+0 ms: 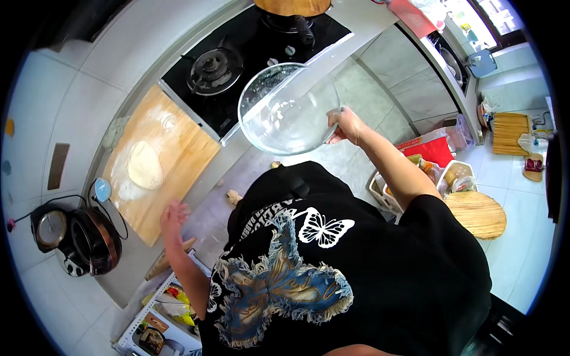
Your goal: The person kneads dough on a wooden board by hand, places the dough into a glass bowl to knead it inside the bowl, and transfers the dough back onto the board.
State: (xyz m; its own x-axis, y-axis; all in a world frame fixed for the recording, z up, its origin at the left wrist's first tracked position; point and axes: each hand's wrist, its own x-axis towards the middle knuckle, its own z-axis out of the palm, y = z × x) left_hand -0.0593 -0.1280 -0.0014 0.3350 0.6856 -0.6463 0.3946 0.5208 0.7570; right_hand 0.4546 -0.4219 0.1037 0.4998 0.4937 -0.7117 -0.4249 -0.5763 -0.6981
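Observation:
My right hand (pixel 345 125) grips the rim of a clear glass bowl (pixel 285 133), which is held up in the air and tilted. From this view the bowl overlaps the front edge of the stove and the floor. Whitish residue shows on its inner wall. My left hand (pixel 173 217) is empty, its fingers loosely apart, beside the near edge of a wooden board (pixel 184 142). On that board lies a flattened round of dough (pixel 144 165), with flour scattered around it.
Beyond the board is a black gas stove (pixel 237 113) with a wooden-lidded pan (pixel 291 6). A rice cooker (pixel 95 240) and a small blue-lidded container (pixel 103 189) stand at left. White baskets (pixel 460 172) and a round wooden lid (pixel 475 215) are at right.

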